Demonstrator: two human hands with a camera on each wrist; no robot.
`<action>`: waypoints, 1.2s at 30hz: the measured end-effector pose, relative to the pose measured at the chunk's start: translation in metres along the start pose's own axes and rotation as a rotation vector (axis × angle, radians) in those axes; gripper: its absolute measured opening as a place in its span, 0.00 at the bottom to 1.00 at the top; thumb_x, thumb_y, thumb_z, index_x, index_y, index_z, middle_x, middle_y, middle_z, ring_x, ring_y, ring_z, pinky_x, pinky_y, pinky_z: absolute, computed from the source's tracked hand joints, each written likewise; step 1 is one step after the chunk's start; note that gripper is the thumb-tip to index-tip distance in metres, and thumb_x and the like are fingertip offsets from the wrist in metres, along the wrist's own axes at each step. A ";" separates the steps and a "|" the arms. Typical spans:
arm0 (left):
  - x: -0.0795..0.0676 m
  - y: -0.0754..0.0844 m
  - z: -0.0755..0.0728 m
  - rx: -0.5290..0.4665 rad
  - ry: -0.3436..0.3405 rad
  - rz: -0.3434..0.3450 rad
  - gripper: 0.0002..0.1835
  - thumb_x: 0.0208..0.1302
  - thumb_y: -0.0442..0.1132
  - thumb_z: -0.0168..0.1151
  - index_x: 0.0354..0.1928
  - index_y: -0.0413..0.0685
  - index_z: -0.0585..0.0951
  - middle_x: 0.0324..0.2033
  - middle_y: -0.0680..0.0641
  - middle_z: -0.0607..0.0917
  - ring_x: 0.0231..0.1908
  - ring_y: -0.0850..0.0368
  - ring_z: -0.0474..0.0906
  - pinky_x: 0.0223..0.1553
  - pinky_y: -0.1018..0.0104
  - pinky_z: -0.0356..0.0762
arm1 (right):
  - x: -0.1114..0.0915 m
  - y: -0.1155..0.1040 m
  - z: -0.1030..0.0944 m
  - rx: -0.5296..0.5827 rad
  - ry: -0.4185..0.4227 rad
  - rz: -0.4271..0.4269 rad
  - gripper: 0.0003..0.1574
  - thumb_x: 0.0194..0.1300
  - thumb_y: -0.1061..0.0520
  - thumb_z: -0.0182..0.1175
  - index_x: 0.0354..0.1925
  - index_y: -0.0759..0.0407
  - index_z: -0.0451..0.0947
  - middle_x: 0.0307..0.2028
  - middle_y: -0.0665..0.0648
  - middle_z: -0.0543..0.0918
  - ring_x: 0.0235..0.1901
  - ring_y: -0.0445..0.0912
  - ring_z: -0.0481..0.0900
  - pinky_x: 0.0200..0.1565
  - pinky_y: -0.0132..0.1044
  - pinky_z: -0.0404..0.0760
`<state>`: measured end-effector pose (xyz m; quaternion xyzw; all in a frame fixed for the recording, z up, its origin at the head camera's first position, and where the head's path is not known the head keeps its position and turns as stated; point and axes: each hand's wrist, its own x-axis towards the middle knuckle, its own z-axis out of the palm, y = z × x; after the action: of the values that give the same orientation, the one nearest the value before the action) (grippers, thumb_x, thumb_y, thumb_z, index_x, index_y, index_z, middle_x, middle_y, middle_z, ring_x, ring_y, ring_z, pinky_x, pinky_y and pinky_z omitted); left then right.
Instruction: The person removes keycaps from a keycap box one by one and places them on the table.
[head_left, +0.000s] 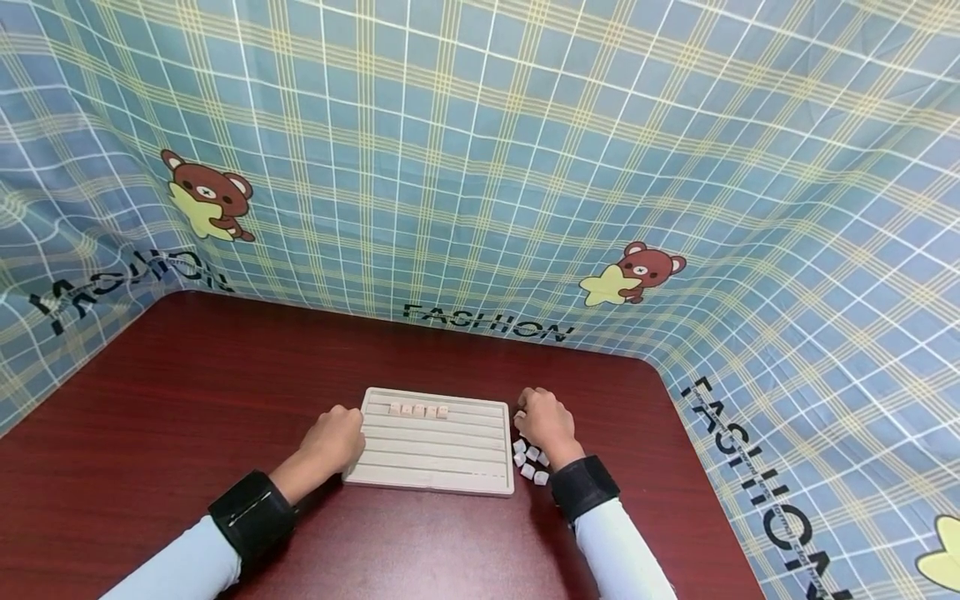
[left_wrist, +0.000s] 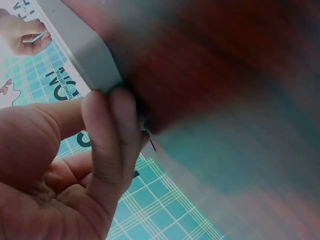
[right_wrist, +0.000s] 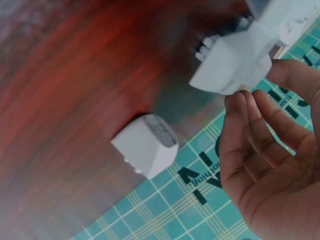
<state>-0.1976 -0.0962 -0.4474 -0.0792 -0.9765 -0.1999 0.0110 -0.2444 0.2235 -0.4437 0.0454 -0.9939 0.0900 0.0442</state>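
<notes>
A pale, ridged tray [head_left: 435, 458] lies on the table, with a short row of cream keycaps [head_left: 418, 410] standing along one upper groove. At its left edge my left hand [head_left: 335, 437] grips the rim; the left wrist view shows the fingertips [left_wrist: 107, 115] at the tray's corner. Beyond the right edge, my right hand [head_left: 546, 421] reaches down over the table. In the right wrist view its thumb and fingers pinch a white keycap [right_wrist: 232, 67], close to other white pieces. A loose keycap [right_wrist: 147, 145] with dark lettering lies apart from the fingers.
Several loose white keycaps [head_left: 528, 471] lie beside the tray's right edge, below my right hand. The dark red table [head_left: 247, 367] ends at a blue plaid cloth [head_left: 450, 208] that hangs behind it and along both sides.
</notes>
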 end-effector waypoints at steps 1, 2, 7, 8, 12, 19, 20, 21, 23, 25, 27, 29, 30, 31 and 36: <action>0.000 0.000 0.000 0.000 -0.002 0.001 0.07 0.50 0.25 0.55 0.18 0.36 0.78 0.19 0.39 0.79 0.18 0.53 0.70 0.14 0.59 0.73 | 0.000 0.000 -0.001 0.002 0.001 -0.001 0.10 0.54 0.57 0.64 0.38 0.56 0.80 0.35 0.57 0.80 0.28 0.50 0.77 0.28 0.48 0.81; 0.000 0.000 0.001 0.001 -0.003 0.003 0.07 0.50 0.25 0.55 0.18 0.36 0.78 0.19 0.39 0.78 0.18 0.53 0.70 0.14 0.59 0.73 | -0.001 -0.001 -0.001 0.006 0.006 -0.008 0.11 0.54 0.56 0.65 0.38 0.56 0.80 0.35 0.56 0.80 0.28 0.50 0.77 0.28 0.47 0.80; 0.000 0.000 0.000 -0.002 0.009 0.009 0.08 0.50 0.25 0.55 0.17 0.37 0.77 0.19 0.38 0.79 0.18 0.52 0.71 0.15 0.58 0.74 | -0.002 -0.009 -0.008 0.034 0.036 -0.075 0.11 0.53 0.56 0.66 0.37 0.57 0.80 0.33 0.56 0.79 0.27 0.48 0.75 0.25 0.45 0.79; 0.000 0.000 -0.001 -0.003 0.010 0.011 0.08 0.49 0.25 0.54 0.17 0.37 0.77 0.20 0.37 0.80 0.18 0.52 0.72 0.15 0.57 0.75 | -0.001 -0.012 -0.009 0.040 0.039 -0.086 0.11 0.53 0.56 0.66 0.37 0.57 0.81 0.33 0.56 0.79 0.27 0.48 0.76 0.25 0.45 0.79; 0.000 0.000 -0.002 -0.007 0.013 0.021 0.08 0.49 0.25 0.54 0.16 0.38 0.76 0.19 0.37 0.80 0.18 0.52 0.72 0.14 0.57 0.74 | 0.001 -0.022 -0.011 0.048 0.031 -0.113 0.12 0.54 0.56 0.65 0.39 0.56 0.81 0.35 0.55 0.79 0.30 0.48 0.77 0.27 0.45 0.80; -0.001 0.000 -0.001 -0.002 0.023 0.028 0.07 0.50 0.26 0.55 0.18 0.37 0.77 0.20 0.37 0.80 0.19 0.51 0.72 0.15 0.56 0.74 | 0.005 -0.044 -0.013 0.074 0.032 -0.207 0.16 0.54 0.55 0.65 0.43 0.57 0.81 0.38 0.57 0.81 0.33 0.48 0.80 0.29 0.45 0.82; -0.001 0.000 -0.001 -0.004 0.022 0.027 0.07 0.50 0.26 0.55 0.18 0.36 0.77 0.20 0.36 0.80 0.19 0.51 0.72 0.15 0.56 0.74 | 0.005 -0.048 -0.014 0.079 0.032 -0.222 0.16 0.54 0.55 0.65 0.43 0.58 0.81 0.38 0.57 0.81 0.33 0.48 0.80 0.29 0.45 0.82; -0.001 0.000 0.000 -0.004 0.021 0.027 0.06 0.50 0.26 0.55 0.18 0.36 0.77 0.21 0.36 0.80 0.19 0.51 0.72 0.16 0.56 0.75 | 0.005 -0.051 -0.014 0.078 0.034 -0.239 0.16 0.54 0.55 0.66 0.43 0.58 0.81 0.38 0.57 0.81 0.33 0.48 0.80 0.29 0.44 0.82; -0.002 0.000 0.000 -0.005 0.020 0.028 0.06 0.50 0.26 0.55 0.19 0.36 0.77 0.21 0.36 0.81 0.19 0.51 0.73 0.16 0.56 0.75 | 0.006 -0.059 -0.015 0.081 0.028 -0.266 0.17 0.55 0.55 0.65 0.43 0.58 0.81 0.38 0.57 0.81 0.33 0.48 0.81 0.29 0.44 0.83; -0.002 0.000 0.000 -0.008 0.016 0.027 0.06 0.50 0.26 0.55 0.19 0.36 0.77 0.21 0.35 0.81 0.19 0.51 0.73 0.16 0.56 0.75 | 0.006 -0.067 -0.015 0.074 0.015 -0.289 0.18 0.55 0.54 0.65 0.44 0.58 0.81 0.39 0.57 0.82 0.34 0.48 0.81 0.30 0.44 0.83; -0.002 0.000 -0.001 -0.008 0.016 0.026 0.06 0.49 0.26 0.55 0.19 0.36 0.77 0.21 0.35 0.81 0.20 0.51 0.73 0.16 0.56 0.75 | 0.007 -0.075 -0.016 0.073 -0.003 -0.307 0.19 0.55 0.54 0.65 0.46 0.58 0.81 0.40 0.58 0.82 0.35 0.49 0.81 0.31 0.45 0.84; -0.002 0.000 -0.001 -0.007 0.011 0.023 0.06 0.50 0.26 0.55 0.19 0.36 0.78 0.22 0.35 0.81 0.20 0.51 0.73 0.16 0.55 0.76 | 0.009 -0.082 -0.015 0.067 -0.026 -0.317 0.20 0.56 0.53 0.65 0.47 0.58 0.80 0.42 0.57 0.82 0.37 0.49 0.81 0.33 0.46 0.84; -0.002 0.000 -0.001 -0.006 0.008 0.021 0.06 0.50 0.26 0.55 0.19 0.36 0.78 0.22 0.35 0.81 0.20 0.51 0.74 0.16 0.55 0.76 | 0.009 -0.085 -0.014 0.058 -0.032 -0.326 0.20 0.56 0.53 0.65 0.47 0.57 0.80 0.42 0.57 0.82 0.38 0.49 0.81 0.34 0.46 0.84; -0.002 0.000 -0.001 -0.004 0.006 0.021 0.06 0.50 0.26 0.55 0.20 0.36 0.78 0.22 0.35 0.81 0.20 0.51 0.74 0.17 0.55 0.76 | 0.010 -0.088 -0.013 0.054 -0.041 -0.331 0.20 0.56 0.52 0.65 0.48 0.57 0.80 0.43 0.57 0.82 0.38 0.49 0.81 0.35 0.46 0.84; -0.002 0.000 0.000 -0.002 0.000 0.018 0.06 0.50 0.26 0.55 0.20 0.36 0.78 0.22 0.36 0.81 0.20 0.51 0.73 0.16 0.55 0.75 | 0.011 -0.097 -0.004 0.016 -0.056 -0.372 0.20 0.56 0.51 0.65 0.47 0.55 0.81 0.42 0.57 0.83 0.39 0.50 0.81 0.34 0.46 0.84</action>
<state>-0.1960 -0.0967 -0.4472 -0.0878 -0.9756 -0.2007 0.0129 -0.2451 0.1282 -0.4214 0.2310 -0.9685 0.0870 0.0320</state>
